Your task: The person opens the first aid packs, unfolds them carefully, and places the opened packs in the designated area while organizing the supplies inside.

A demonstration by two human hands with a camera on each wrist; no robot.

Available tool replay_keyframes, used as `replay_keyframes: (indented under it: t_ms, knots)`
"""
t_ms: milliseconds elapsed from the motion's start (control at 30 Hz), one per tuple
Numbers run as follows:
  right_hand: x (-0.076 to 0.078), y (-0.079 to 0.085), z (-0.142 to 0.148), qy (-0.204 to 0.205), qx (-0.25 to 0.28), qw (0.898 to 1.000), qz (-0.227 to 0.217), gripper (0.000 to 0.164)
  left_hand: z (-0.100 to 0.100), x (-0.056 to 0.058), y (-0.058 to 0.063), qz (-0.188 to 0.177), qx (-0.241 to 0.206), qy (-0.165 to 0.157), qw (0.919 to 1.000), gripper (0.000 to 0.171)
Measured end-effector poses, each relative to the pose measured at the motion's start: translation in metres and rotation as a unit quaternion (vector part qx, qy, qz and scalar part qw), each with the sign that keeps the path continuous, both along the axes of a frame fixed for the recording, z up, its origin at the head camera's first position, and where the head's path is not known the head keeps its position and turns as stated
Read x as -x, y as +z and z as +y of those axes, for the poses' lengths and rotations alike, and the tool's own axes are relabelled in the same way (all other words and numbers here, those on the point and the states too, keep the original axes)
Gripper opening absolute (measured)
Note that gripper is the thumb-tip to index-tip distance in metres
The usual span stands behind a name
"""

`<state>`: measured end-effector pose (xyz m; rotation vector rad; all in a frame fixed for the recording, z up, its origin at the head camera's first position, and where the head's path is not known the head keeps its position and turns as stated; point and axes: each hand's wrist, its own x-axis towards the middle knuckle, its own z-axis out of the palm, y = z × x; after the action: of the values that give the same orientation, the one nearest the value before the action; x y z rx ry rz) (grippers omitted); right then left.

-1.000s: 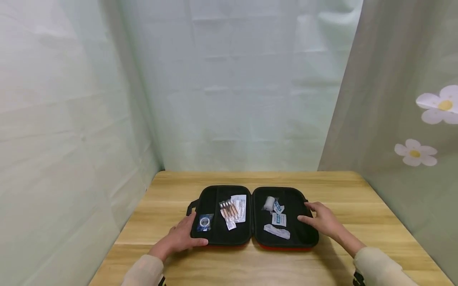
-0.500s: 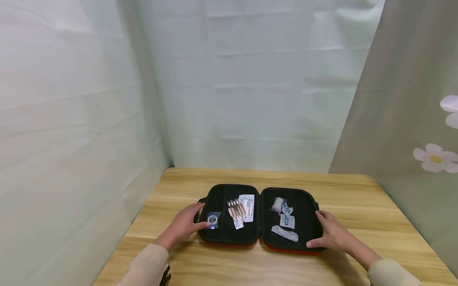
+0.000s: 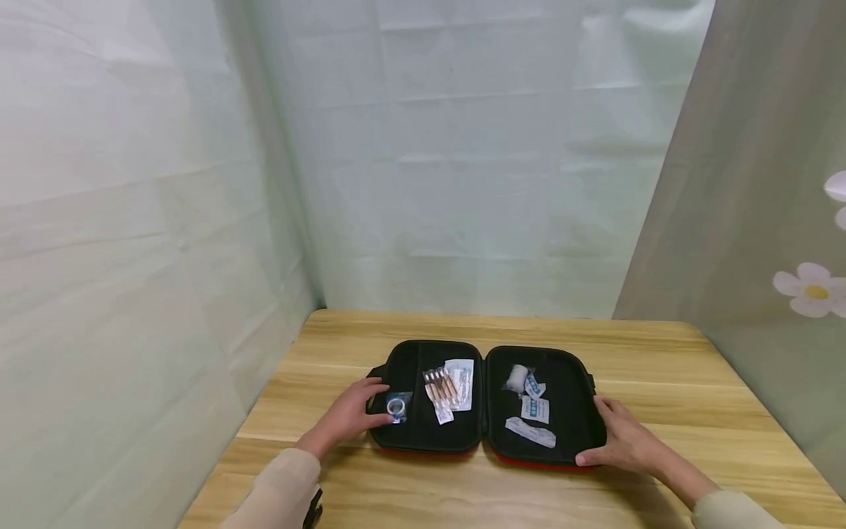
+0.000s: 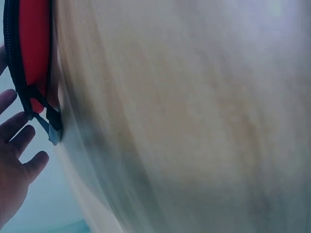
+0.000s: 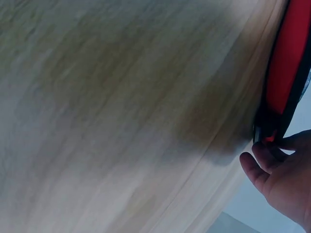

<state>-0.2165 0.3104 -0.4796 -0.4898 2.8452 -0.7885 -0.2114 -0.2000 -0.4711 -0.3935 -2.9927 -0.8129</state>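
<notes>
A black-lined first-aid case [image 3: 432, 438] with a red outer shell lies unfolded flat on the table. My left hand [image 3: 350, 415] is at its left side by the carry handle [image 4: 54, 124], fingers spread and thumb near a bagged tape roll [image 3: 396, 407]. At the right edge, my right hand [image 3: 624, 439] grips the case, thumb near the front corner and fingers along the outer side. In the left half are cotton swabs [image 3: 441, 389] and a white paper packet [image 3: 465, 382]. The right half holds a wrapped bandage roll [image 3: 518, 378], small blue-and-white sachets [image 3: 535, 409] and a long white packet [image 3: 531, 432].
The wooden table [image 3: 449, 496] extends around the case on all sides. Pale curtains [image 3: 463, 184] hang behind and to the left, and a grey flowered curtain [image 3: 747, 242] hangs at the right.
My left hand has shifted from the front left corner up toward the handle. My right hand has slid along the right edge toward the front corner. The head view has turned slightly left.
</notes>
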Motion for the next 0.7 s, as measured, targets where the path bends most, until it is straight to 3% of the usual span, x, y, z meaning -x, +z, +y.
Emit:
replay_keyframes:
  t_ms: [300,700]
  knots:
    - [-0.001,-0.002,0.001,-0.002,0.005,1.000,-0.011,0.126,0.005,0.004,0.000,-0.036,0.001,0.006,0.9993,0.057]
    - [-0.001,-0.003,0.001,0.003,-0.001,1.000,0.001,0.124,0.010,0.006,-0.008,-0.029,-0.007,0.010,0.9995,0.039]
